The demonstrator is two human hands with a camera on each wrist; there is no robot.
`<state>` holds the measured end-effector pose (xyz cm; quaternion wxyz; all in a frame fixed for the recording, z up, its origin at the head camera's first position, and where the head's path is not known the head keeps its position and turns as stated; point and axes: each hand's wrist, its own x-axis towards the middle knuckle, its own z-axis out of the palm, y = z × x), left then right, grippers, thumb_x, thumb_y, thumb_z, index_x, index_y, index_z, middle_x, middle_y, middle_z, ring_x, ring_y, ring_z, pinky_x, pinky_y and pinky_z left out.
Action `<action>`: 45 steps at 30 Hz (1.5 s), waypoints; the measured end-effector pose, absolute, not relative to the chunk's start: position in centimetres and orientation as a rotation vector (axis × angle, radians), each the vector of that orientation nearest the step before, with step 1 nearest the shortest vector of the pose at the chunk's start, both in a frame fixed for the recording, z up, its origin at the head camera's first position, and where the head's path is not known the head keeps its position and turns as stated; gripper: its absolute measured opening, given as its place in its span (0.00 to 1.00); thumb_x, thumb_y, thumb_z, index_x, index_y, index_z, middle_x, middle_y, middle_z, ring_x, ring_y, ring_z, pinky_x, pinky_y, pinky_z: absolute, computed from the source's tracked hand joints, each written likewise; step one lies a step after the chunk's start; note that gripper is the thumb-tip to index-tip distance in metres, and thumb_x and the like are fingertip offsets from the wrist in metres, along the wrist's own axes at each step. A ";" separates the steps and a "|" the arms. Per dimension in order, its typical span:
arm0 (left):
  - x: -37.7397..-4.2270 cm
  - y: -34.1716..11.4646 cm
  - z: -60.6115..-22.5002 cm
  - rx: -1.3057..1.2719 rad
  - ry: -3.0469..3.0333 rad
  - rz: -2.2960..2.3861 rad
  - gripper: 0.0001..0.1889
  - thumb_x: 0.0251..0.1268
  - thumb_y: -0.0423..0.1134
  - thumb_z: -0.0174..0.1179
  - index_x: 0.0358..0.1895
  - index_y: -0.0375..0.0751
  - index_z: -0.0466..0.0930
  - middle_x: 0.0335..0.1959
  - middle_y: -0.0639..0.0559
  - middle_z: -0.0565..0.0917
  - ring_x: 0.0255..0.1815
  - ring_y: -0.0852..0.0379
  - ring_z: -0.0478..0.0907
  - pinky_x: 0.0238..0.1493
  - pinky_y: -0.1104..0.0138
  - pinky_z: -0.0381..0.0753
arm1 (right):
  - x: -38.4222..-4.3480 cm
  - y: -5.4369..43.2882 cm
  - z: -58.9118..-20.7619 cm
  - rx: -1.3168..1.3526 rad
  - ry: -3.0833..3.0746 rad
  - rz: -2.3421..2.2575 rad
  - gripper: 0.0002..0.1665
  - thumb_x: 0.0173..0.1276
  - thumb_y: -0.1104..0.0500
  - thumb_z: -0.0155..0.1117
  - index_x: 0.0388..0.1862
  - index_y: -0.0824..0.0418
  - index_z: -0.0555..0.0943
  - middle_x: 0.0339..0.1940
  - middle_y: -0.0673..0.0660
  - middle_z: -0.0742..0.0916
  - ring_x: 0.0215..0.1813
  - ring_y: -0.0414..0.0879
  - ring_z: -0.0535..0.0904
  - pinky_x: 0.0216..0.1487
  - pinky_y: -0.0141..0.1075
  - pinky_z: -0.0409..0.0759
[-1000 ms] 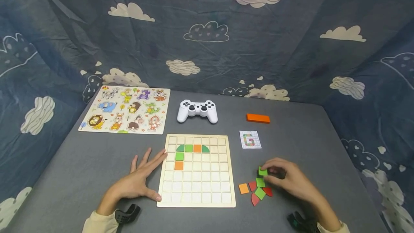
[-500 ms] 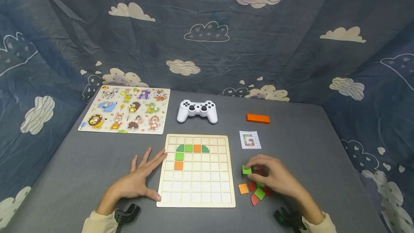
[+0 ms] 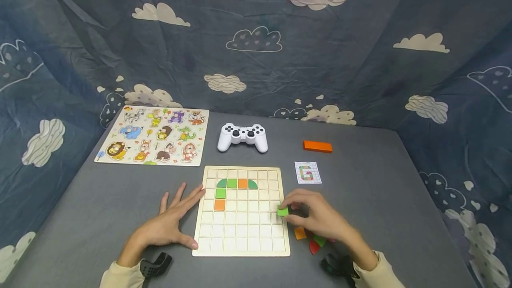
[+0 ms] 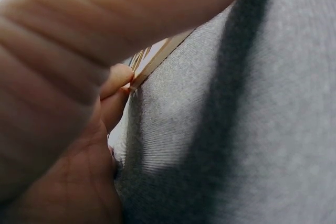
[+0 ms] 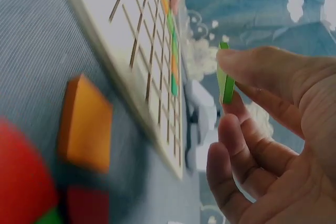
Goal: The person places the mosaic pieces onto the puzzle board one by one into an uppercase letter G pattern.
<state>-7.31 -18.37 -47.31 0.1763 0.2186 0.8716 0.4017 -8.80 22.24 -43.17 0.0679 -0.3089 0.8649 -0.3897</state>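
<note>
My right hand (image 3: pixel 316 212) pinches a light green square tile (image 3: pixel 282 211) between thumb and fingertips, over the right edge of the wooden grid board (image 3: pixel 243 239). In the right wrist view the green tile (image 5: pixel 226 74) is held up off the board. My left hand (image 3: pixel 168 223) spreads its fingers along the board's left edge, thumb at the near left corner. On the board, green and orange pieces make a row near the top, with a green tile (image 3: pixel 220 194) and an orange tile (image 3: pixel 219 205) going down at the left.
Beside the board's right edge lie an orange tile (image 3: pixel 300 233), a red piece (image 3: pixel 314 247) and others, partly hidden by my right hand. Farther back are a pattern card (image 3: pixel 308 173) showing a G, an orange block (image 3: pixel 318 146), a white game controller (image 3: pixel 242 137) and an animal puzzle (image 3: pixel 154 136).
My right hand has carried the green tile leftward from the loose pieces to the board's right edge. The left hand has stayed in place at the board.
</note>
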 end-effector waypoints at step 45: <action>-7.2 -18.5 -47.4 0.637 2.466 1.152 0.69 0.32 0.59 0.80 0.82 0.47 0.49 0.84 0.45 0.46 0.80 0.28 0.23 0.65 0.31 0.15 | -7.6 7.5 -43.3 -0.902 2.738 -1.022 0.09 0.57 0.60 0.77 0.37 0.54 0.88 0.37 0.46 0.88 0.34 0.41 0.79 0.39 0.26 0.73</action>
